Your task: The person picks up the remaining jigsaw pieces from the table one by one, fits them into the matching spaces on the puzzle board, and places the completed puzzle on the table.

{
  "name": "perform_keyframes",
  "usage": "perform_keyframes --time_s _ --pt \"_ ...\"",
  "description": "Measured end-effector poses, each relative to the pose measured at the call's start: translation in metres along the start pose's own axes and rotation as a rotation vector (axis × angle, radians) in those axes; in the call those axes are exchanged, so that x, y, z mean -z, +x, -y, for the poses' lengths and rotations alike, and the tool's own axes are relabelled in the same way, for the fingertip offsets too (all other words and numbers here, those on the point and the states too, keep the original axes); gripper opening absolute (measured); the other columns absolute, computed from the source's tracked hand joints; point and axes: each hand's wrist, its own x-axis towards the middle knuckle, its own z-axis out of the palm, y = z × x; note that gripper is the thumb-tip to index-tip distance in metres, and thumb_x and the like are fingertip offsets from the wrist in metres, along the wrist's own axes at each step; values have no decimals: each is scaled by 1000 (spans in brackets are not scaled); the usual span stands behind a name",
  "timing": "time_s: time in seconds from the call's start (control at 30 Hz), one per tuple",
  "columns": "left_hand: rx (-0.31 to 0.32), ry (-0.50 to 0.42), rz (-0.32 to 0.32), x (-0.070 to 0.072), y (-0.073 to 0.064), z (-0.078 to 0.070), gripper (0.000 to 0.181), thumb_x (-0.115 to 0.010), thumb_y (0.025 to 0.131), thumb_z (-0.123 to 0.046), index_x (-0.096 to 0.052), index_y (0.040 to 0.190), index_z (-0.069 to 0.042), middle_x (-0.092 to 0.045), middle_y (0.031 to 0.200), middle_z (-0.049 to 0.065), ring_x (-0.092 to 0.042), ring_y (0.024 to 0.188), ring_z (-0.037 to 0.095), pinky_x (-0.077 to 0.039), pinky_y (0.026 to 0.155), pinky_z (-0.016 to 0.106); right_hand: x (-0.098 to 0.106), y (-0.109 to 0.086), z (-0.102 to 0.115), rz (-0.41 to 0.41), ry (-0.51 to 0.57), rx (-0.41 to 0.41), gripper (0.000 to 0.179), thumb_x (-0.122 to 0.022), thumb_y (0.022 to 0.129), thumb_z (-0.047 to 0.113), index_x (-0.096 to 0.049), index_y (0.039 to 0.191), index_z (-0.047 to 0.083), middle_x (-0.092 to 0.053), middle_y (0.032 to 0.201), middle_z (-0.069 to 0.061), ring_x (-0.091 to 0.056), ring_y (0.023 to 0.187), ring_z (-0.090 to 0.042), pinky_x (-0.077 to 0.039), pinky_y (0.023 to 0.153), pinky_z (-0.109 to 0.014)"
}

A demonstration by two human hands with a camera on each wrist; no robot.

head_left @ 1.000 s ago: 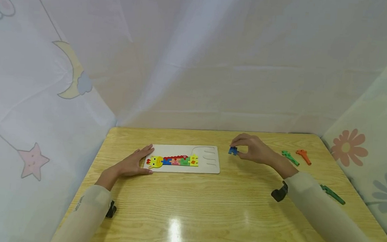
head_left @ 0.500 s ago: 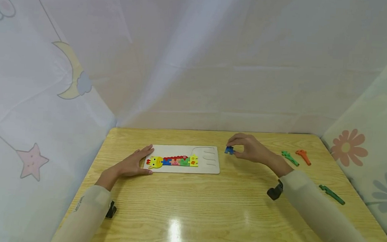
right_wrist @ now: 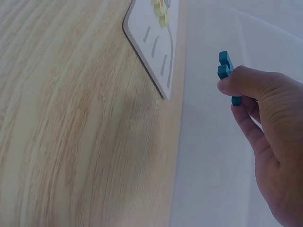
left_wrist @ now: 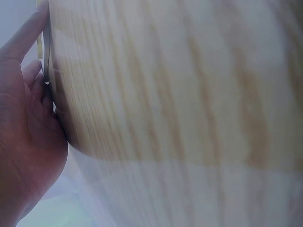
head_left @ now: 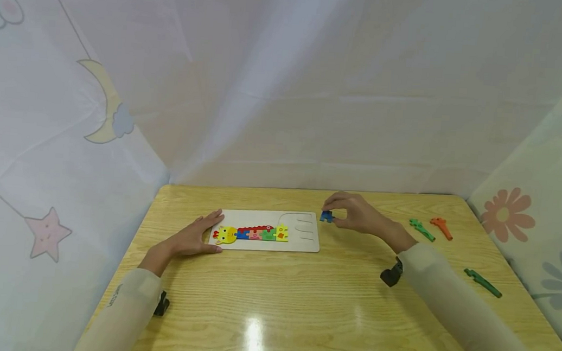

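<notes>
A white puzzle board [head_left: 253, 215] lies flat with a partly filled giraffe on it: a yellow head [head_left: 226, 235], then blue, pink, green and yellow pieces with a red mane. Bare leg outlines show at its right end. My left hand [head_left: 193, 236] rests over the board's left end, thumb and fingers spread along its edges. Just off the right end, my right hand [head_left: 356, 213] pinches a blue puzzle piece [head_left: 326, 216] between thumb and fingers, raised above the table. The right wrist view shows that puzzle piece [right_wrist: 224, 71] edge-on, apart from the board.
To the right on the wooden table [head_left: 301, 302] lie a light green puzzle piece [head_left: 422, 229], an orange one [head_left: 441, 228] and a dark green one [head_left: 483, 282]. Printed fabric walls [head_left: 285, 116] stand behind and at both sides.
My right hand has moved left with the blue puzzle piece, closer to the board's right end. My left hand and the board stay where they were.
</notes>
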Motion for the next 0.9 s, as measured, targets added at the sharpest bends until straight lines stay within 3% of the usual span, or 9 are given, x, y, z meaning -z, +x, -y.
perform_keyframes --time_s 0.9 --pt "-8 -3 -6 -1 0 3 104 -82 91 -47 -27 167 -3 -15 177 17 -16 162 42 -6 130 63 -19 30 1 61 -1 -48 32 -82 85 -3 -79 118 -3 -73 121 -14 -70 112 -32 -62 92 -48"
